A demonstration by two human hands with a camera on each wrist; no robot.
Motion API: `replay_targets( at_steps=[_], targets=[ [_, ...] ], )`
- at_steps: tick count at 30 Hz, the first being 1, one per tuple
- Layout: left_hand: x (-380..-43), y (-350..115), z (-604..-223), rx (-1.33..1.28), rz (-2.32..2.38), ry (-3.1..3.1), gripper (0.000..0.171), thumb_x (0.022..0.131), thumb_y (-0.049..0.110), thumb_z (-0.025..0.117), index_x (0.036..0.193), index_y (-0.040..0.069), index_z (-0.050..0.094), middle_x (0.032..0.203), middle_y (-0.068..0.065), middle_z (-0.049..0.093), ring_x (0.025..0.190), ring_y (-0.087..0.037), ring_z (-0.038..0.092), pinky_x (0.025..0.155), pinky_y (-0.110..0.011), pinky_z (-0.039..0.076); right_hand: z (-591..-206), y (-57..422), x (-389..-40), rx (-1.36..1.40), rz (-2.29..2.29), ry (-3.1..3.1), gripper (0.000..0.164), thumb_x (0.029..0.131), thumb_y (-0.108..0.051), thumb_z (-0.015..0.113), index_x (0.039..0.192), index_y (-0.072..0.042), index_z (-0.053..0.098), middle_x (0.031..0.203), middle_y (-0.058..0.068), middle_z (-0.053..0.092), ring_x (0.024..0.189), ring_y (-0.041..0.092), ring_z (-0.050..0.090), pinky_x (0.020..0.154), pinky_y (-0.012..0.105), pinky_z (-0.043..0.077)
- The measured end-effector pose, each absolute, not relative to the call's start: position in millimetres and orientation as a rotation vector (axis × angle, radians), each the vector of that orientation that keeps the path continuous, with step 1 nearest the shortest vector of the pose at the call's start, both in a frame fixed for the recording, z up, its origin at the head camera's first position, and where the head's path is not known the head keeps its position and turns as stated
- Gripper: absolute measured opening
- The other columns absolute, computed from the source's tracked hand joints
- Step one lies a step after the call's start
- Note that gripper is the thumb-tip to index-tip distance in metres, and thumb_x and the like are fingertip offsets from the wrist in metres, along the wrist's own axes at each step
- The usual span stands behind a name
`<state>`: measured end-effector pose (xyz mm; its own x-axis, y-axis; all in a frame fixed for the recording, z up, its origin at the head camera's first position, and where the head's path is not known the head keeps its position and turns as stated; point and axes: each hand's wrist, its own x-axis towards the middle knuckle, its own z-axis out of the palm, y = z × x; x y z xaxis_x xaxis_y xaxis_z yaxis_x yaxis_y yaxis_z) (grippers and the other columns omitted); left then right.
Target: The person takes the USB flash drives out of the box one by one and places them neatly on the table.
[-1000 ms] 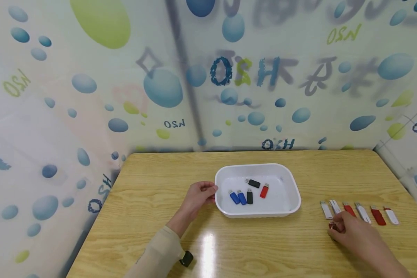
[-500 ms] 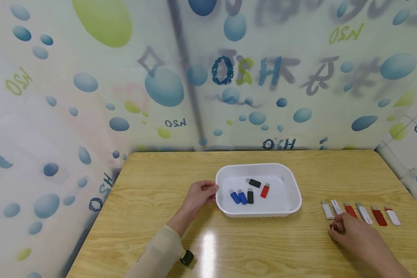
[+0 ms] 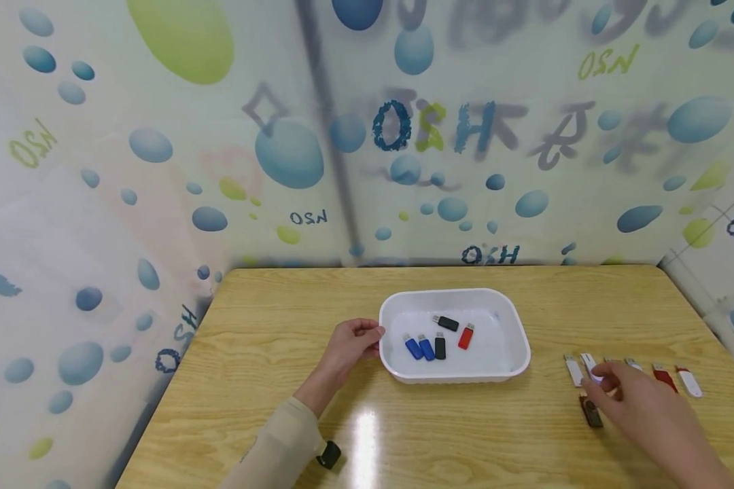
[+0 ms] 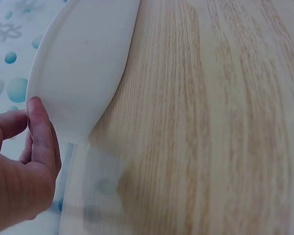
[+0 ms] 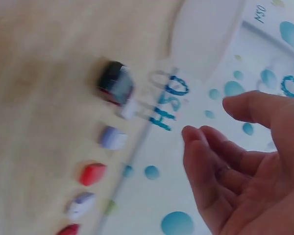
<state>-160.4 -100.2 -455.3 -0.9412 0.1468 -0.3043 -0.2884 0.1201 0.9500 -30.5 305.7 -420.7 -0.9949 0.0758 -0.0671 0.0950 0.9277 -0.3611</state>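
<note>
LEFT HAND [image 3: 350,345]: fingers resting on tray [image 3: 514,326] rim | RIGHT HAND [image 3: 639,407]: fingers released, empty, over drive row [image 3: 679,379] | DARK DRIVE [image 3: 590,410]: flat on worktop [image 3: 269,326], near row | PROGRESS: five drives in tray; row and dark drive outside.

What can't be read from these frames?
- Row of USB sticks at right, head view: the right hand covers its middle, so an exact count is hidden.
- Dark stick by the right fingers: right wrist view is motion-blurred, details unreadable.
- White tray, left wrist view: only the outer wall shows; contents hidden.
- Left hand: contact point on the tray rim too small in head view.
</note>
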Motion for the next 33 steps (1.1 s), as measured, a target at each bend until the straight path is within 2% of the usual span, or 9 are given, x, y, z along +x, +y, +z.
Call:
replay_targets(
  at_steps=[4,7,13,21,28,33],
  targets=[
    [-160.2,-100.3,-455.4,-0.144,1.882,2.081,0.033,0.091,0.017,0.066,0.114,-0.007,0.061,0.101,-0.024,0.064,0.079,-0.022,0.064,0.068,-0.028,0.057,-407.7,295.4,-31.6,0.090,-0.588,3.189,0.034,0.092,-0.033,0.060,0.101,-0.001,0.068,0.075,-0.002,0.064,0.062,0.013,0.055,0.051,0.034,0.045],
    [-160.1,-100.5,-455.6,-0.139,1.886,2.083,0.033,0.091,0.017,0.066,0.114,-0.007,0.061,0.101,-0.024,0.064,0.080,-0.023,0.064,0.067,-0.028,0.057,-396.8,287.0,-36.9,0.067,-0.596,3.221,0.035,0.093,-0.038,0.058,0.101,-0.005,0.069,0.077,-0.004,0.064,0.064,0.012,0.054,0.050,0.029,0.042],
    [-160.2,-100.4,-455.5,-0.151,1.875,2.081,0.033,0.091,0.017,0.066,0.114,-0.006,0.061,0.101,-0.023,0.064,0.077,-0.019,0.064,0.068,-0.029,0.057,-375.6,264.5,-56.5,0.012,-0.593,3.119,0.053,0.093,-0.052,0.052,0.109,-0.003,0.066,0.083,-0.001,0.065,0.066,0.012,0.055,0.050,0.028,0.044],
    [-160.3,-100.2,-455.4,-0.148,1.864,2.087,0.035,0.091,0.019,0.066,0.115,-0.006,0.060,0.099,-0.021,0.065,0.074,-0.016,0.064,0.069,-0.029,0.057,-359.9,232.9,-83.2,-0.110,-0.563,3.119,0.063,0.091,-0.061,0.050,0.108,-0.003,0.066,0.082,0.000,0.063,0.069,0.015,0.054,0.055,0.031,0.046],
    [-160.2,-100.3,-454.1,-0.153,1.867,2.079,0.035,0.091,0.018,0.067,0.115,-0.006,0.060,0.097,-0.019,0.065,0.074,-0.016,0.063,0.071,-0.032,0.058,-358.4,212.0,-108.2,-0.247,-0.533,3.088,0.038,0.091,-0.041,0.062,0.100,-0.004,0.067,0.071,-0.003,0.056,0.059,0.013,0.047,0.050,0.027,0.041],
    [-160.5,-100.0,-452.9,-0.158,1.872,2.073,0.034,0.091,0.018,0.067,0.114,-0.006,0.060,0.097,-0.019,0.065,0.074,-0.015,0.063,0.072,-0.033,0.058,-361.8,200.6,-126.8,-0.300,-0.484,3.043,0.035,0.090,-0.036,0.064,0.101,-0.003,0.067,0.069,-0.002,0.056,0.058,0.015,0.047,0.050,0.028,0.041]
  ],
)
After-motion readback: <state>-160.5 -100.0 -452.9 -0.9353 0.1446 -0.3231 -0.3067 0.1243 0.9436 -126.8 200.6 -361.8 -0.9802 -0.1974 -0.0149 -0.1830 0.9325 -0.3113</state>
